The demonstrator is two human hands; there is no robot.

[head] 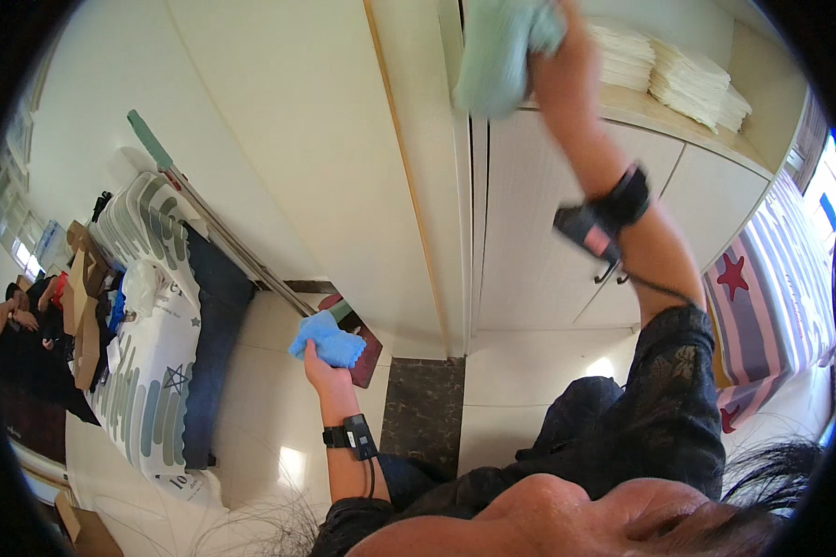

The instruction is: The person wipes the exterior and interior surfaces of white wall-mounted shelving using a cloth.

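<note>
My left hand [326, 369] grips a folded blue microfiber cloth [331, 341], held low in front of me. Raised at the top of the view, my right hand [564, 52] has hold of a pale green cloth [494, 66]. Both that hand and its cloth are blurred. The green cloth overlaps the edge of a cream door frame [425, 139]; I cannot tell whether it touches it. Part of the right hand's fingers is hidden behind the cloth. A black strapped device sits on each of my wrists.
A mop-like pole [230, 240] leans against the cream wall [272, 104]. At left stands a sofa with a patterned cover [153, 376], holding cardboard boxes [83, 313], near another person [28, 334]. White cabinet doors [571, 209] stand under a shelf with stacked white cloths [690, 80]. A striped bed cover [766, 292] is at right.
</note>
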